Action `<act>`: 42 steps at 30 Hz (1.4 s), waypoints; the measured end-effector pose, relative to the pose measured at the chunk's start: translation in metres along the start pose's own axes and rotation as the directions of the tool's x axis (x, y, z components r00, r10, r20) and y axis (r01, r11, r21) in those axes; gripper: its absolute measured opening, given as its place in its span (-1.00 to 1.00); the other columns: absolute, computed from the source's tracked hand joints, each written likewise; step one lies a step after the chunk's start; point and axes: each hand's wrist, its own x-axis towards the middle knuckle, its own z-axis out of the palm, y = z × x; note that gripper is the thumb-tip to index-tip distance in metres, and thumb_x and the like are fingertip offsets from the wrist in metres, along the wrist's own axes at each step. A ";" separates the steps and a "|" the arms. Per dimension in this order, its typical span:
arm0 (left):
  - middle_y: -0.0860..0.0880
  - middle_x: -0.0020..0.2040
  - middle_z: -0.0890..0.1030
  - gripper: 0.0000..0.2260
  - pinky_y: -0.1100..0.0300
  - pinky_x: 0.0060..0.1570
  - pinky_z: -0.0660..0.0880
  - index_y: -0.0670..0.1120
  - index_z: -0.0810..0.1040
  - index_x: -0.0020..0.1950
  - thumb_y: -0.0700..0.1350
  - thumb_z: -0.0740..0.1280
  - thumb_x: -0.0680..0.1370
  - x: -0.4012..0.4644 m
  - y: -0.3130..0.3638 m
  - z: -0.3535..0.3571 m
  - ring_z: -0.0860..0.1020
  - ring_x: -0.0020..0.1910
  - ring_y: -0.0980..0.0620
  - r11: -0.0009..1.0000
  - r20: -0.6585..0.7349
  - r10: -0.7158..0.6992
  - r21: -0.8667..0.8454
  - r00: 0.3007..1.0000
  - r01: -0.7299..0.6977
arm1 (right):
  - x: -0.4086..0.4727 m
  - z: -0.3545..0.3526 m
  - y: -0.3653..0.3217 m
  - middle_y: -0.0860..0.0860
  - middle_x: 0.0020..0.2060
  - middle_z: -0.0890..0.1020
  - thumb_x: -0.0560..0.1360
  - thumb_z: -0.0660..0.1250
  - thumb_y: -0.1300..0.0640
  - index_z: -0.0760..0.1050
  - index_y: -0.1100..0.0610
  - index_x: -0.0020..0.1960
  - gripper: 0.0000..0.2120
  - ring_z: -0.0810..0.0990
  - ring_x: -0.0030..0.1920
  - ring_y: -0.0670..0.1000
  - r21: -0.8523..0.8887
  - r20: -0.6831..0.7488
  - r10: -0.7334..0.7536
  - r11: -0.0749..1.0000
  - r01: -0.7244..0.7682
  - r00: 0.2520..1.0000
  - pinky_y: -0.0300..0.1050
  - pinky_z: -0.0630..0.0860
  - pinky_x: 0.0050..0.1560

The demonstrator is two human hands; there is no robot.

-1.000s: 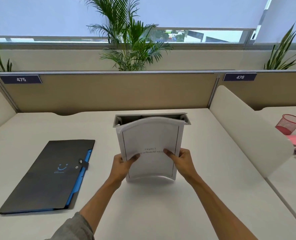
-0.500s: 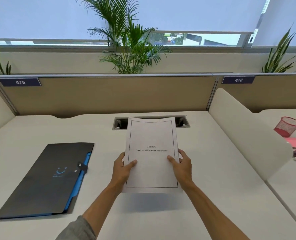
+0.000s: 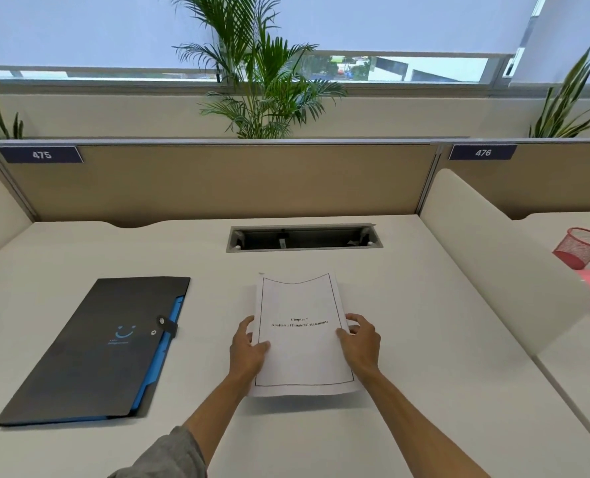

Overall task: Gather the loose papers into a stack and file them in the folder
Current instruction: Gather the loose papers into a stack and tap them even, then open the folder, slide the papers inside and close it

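Observation:
A stack of white papers (image 3: pixel 302 357) with a printed title page on top is held low over the middle of the white desk (image 3: pixel 407 339), its far edge sagging slightly. My left hand (image 3: pixel 247 350) grips the stack's left edge, thumb on top. On the opposite edge my right hand (image 3: pixel 359 341) grips the same way. A black folder (image 3: pixel 97 350) with a blue inner pocket and a snap strap lies shut and flat to the left, apart from the papers.
A cable slot (image 3: pixel 304 237) is cut into the desk beyond the papers. A tan partition (image 3: pixel 217 181) bounds the back and a white divider (image 3: pixel 500 257) the right side. A red mesh cup (image 3: pixel 581 246) stands on the neighbouring desk.
The stack went from upright on its bottom edge to tilted back and lowered toward the desk, nearer to me. Both hands stayed on its sides. The folder has not moved.

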 end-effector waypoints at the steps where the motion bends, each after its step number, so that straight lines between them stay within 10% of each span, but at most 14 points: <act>1: -0.20 0.35 0.45 -0.43 0.05 0.24 0.41 0.01 0.33 0.45 -0.32 0.35 0.50 0.000 0.000 0.001 0.39 0.32 -0.05 1.000 -0.007 -0.003 0.019 1.000 0.003 | 0.001 0.001 0.002 0.14 0.00 0.68 0.45 0.40 0.23 0.54 0.15 0.21 -0.67 0.61 -0.08 0.08 -0.017 0.001 0.002 1.000 -0.002 1.000 -0.14 0.51 -0.01; 21: -0.11 0.40 0.30 -0.41 -0.05 0.32 0.22 -0.08 0.24 0.49 0.01 0.33 0.50 0.010 -0.010 0.008 0.33 0.39 -0.10 0.766 -0.031 -0.028 0.642 0.999 0.042 | 0.012 0.003 0.030 0.04 0.15 0.52 0.47 0.38 0.00 0.50 0.14 0.29 -0.57 0.53 0.18 0.07 -0.397 0.119 -0.046 0.913 0.090 0.992 -0.01 0.52 0.13; 42: -0.05 0.08 0.54 -0.67 -0.09 0.12 0.51 -0.07 0.49 0.29 -0.07 0.35 0.53 0.018 0.003 -0.080 0.53 0.00 -0.04 0.915 -0.249 0.220 0.387 0.943 -0.111 | -0.035 0.069 -0.043 -0.12 0.26 0.53 0.49 0.35 -0.13 0.45 0.00 0.33 -0.55 0.50 0.18 -0.13 -0.046 0.311 -0.280 0.950 0.308 0.908 -0.10 0.50 0.18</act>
